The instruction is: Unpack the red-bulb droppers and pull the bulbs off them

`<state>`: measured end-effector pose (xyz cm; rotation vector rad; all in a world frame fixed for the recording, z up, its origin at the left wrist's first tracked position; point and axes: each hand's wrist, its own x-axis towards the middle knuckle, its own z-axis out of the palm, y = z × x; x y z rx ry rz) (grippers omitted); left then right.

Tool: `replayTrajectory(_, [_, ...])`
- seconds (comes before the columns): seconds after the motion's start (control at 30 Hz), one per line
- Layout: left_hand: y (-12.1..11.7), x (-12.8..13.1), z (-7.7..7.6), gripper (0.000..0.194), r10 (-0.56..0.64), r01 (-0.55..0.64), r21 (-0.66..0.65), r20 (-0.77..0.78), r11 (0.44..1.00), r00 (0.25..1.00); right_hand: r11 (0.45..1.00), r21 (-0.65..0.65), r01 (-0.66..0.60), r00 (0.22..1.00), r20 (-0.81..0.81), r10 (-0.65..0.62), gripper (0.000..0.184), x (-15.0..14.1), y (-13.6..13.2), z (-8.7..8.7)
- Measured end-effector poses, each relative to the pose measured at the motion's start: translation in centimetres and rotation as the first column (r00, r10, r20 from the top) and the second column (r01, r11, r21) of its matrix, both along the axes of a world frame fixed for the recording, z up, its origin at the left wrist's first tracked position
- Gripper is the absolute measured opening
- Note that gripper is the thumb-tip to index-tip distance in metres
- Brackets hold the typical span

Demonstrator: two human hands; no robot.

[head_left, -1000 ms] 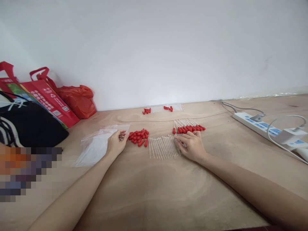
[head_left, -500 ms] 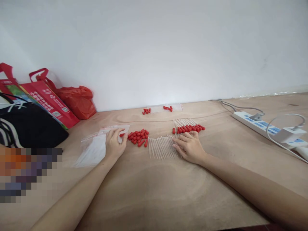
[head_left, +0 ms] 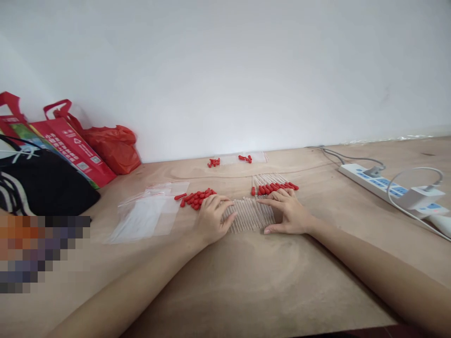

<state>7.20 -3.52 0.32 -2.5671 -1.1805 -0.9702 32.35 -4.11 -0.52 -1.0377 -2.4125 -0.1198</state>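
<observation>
A row of clear glass droppers [head_left: 248, 213] lies side by side on the wooden table. My left hand [head_left: 214, 218] rests at the row's left end, thumb and fingers apart. At its right end my right hand [head_left: 288, 211] is spread, with the thumb low and the fingers at the top of the row. Neither hand visibly holds anything. Red rubber bulbs [head_left: 195, 199] lie heaped behind my left hand, which hides some of them. Beyond my right hand is a group of droppers fitted with red bulbs [head_left: 275, 187].
Clear zip bags [head_left: 141, 216] lie to the left. Near the wall is another bag [head_left: 230, 159] with red bulbs around it. A white power strip [head_left: 373, 178] with a charger [head_left: 421, 197] is at right; a red shopping bag [head_left: 70, 145] and a black bag [head_left: 52, 183] stand left.
My left hand has moved right, from the zip bags to the dropper row. My right hand has opened wider around the row's end. A few red bulbs have shifted left from the heap.
</observation>
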Motion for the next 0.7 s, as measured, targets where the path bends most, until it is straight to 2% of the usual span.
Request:
replayTrajectory(0.1, [2.4, 2.6, 0.8, 0.018, 0.147, -0.153, -0.181, -0.047, 0.972, 0.988, 1.000, -0.007, 0.006, 1.000, 0.000, -0.006, 0.070, 0.1, 0.3, -0.3])
replayTrajectory(0.17, [4.2, 4.4, 1.3, 0.020, 0.222, -0.246, -0.336, -0.109, 0.909, 0.969, 1.000, -0.008, 0.022, 1.000, -0.007, -0.022, 0.069, -0.4, 0.4, -0.5])
replayTrajectory(0.27, [6.3, 6.6, 1.8, 0.025, 0.255, -0.293, -0.417, -0.146, 0.860, 0.956, 0.999, -0.005, 0.043, 0.999, -0.027, -0.044, 0.067, -1.2, 0.4, -0.7])
replayTrajectory(0.5, [7.7, 8.4, 1.7, 0.027, 0.272, -0.327, -0.533, -0.182, 0.780, 0.945, 0.998, 0.006, 0.066, 0.997, -0.031, -0.065, 0.065, -1.6, 0.3, -0.6])
replayTrajectory(0.63, [7.5, 8.3, 1.7, 0.025, 0.319, -0.358, -0.514, -0.166, 0.780, 0.933, 0.998, 0.020, 0.058, 0.997, -0.042, -0.057, 0.065, -1.1, 0.2, -0.4])
replayTrajectory(0.7, [7.1, 7.5, 1.9, 0.024, 0.357, -0.382, -0.474, -0.146, 0.793, 0.922, 0.997, 0.040, 0.066, 0.996, -0.065, -0.063, 0.059, -0.9, 0.2, -0.5])
